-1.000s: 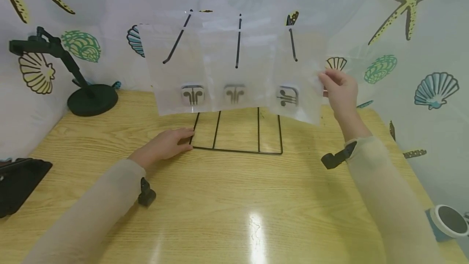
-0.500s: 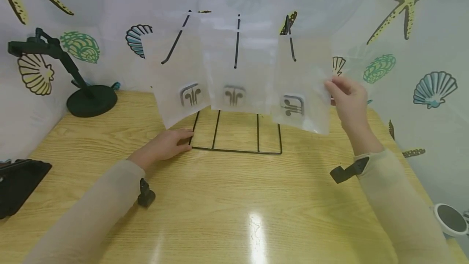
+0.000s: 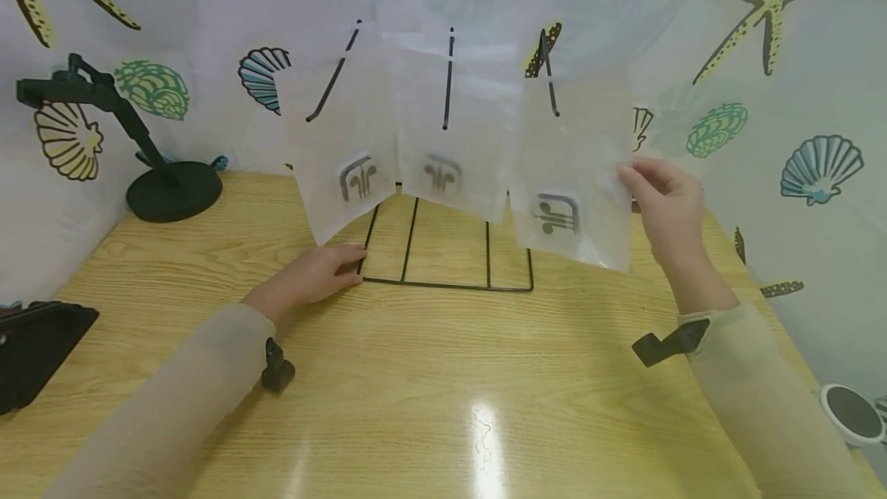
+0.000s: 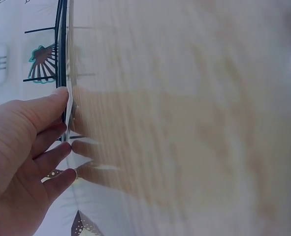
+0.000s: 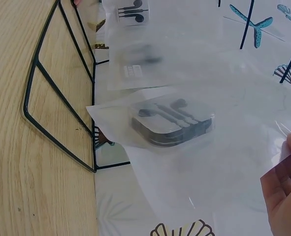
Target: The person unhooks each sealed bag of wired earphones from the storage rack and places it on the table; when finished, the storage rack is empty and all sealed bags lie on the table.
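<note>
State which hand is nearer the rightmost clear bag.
Right: the right hand pinches the rightmost bag by its edge. The left hand is farther off, touching the black rack's base at its left end.

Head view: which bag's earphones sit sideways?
The rightmost bag, pinched by the right hand: its earphones lie sideways; in the left bag and middle bag, stems point down.

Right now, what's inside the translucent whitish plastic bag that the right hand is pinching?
A whitish, rounded-square case showing dark earphone shapes. Its back is hidden; through the cloudy plastic, I can't tell whether the shapes are printed or real.
</note>
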`<action>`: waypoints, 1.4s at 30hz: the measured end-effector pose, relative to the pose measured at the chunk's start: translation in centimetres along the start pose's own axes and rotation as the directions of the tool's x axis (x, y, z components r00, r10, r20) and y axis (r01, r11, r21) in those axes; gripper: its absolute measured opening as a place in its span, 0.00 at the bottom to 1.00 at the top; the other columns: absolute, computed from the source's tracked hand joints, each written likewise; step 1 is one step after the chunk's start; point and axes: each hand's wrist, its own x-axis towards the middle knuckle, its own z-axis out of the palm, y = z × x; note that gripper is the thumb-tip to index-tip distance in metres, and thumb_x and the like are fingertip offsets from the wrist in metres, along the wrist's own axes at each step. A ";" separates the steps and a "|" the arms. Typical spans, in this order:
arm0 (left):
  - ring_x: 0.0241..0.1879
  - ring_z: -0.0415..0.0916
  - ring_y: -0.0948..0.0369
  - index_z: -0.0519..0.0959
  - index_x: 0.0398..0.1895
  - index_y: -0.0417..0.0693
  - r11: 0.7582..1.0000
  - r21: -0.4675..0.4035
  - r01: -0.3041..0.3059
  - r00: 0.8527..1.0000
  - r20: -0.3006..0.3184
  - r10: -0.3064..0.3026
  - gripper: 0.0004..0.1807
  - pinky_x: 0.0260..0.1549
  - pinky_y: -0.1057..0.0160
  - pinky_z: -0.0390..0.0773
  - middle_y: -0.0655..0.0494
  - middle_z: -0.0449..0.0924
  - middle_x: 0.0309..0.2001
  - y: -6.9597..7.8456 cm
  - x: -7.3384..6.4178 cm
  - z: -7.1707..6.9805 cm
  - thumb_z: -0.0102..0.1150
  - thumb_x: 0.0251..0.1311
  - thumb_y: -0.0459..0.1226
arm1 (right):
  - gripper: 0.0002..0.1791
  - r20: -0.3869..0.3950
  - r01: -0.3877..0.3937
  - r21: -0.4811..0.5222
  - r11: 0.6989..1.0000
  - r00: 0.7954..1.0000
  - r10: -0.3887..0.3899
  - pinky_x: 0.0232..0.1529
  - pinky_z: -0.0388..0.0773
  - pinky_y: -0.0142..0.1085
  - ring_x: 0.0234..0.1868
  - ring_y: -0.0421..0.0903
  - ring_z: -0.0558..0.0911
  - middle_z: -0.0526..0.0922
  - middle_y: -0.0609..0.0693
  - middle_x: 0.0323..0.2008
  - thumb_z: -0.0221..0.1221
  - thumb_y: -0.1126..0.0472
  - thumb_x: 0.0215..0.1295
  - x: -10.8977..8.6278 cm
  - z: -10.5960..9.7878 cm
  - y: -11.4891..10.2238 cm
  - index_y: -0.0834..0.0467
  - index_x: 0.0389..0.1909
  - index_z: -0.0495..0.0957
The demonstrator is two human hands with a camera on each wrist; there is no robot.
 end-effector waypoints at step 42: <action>0.63 0.57 0.44 0.63 0.64 0.34 1.000 0.028 -0.005 1.000 -0.029 0.006 0.26 0.59 0.46 0.59 0.38 0.60 0.64 -0.3 -0.4 0.6 0.51 0.65 0.37 | 0.05 -0.040 0.033 0.122 0.992 0.999 -0.028 0.28 0.77 0.23 0.28 0.40 0.78 0.82 0.47 0.30 0.64 0.66 0.56 -4.5 -2.0 -2.9 0.59 0.34 0.84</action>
